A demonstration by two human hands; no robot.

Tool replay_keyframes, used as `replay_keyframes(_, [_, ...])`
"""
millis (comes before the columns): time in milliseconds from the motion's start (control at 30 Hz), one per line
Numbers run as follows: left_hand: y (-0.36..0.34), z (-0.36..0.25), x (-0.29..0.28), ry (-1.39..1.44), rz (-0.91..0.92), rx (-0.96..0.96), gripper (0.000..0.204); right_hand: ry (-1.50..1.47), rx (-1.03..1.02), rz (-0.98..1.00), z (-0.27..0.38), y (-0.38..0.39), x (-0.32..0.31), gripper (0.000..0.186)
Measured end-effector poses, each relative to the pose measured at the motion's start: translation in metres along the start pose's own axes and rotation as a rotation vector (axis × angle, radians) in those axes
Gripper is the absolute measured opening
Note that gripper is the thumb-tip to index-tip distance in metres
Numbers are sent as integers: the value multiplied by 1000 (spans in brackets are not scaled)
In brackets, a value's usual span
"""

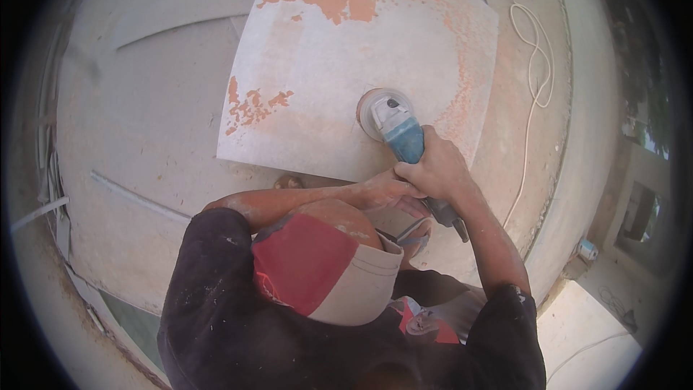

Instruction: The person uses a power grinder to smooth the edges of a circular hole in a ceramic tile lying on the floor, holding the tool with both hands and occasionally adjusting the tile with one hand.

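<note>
Patchy board (325, 79) | grinder (406, 139) (teal); axis aslant; disc (367, 117) forward-left | right hand (442, 165) gripping it; left hand (393, 189), hold unclear

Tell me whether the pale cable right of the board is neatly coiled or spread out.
Spread out: the cable lies in loose, uneven loops beside the board, with lengths trailing off both ways.

Panel (325, 79) looks matt and chalky, rough at the orange patches; grinder (406, 139) shows dull metal-looking head, smooth plastic-looking body; shirt (231, 296) is matt, dust-flecked cloth.
</note>
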State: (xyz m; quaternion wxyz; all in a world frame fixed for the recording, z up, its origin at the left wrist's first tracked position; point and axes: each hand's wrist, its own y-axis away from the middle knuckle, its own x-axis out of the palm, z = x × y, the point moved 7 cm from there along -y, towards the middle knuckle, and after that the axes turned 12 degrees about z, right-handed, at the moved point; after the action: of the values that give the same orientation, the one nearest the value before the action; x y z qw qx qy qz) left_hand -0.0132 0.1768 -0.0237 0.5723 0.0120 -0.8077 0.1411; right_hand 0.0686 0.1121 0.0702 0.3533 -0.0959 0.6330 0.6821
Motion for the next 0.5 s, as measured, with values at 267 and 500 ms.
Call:
replay_keyframes(267, [1, 1, 1, -4, 28, 20, 48, 52, 39, 26, 6, 0, -1, 65])
replay_keyframes(500, [2, 2, 0, 6, 48, 41, 49, 97, 47, 22, 9, -1, 0, 63])
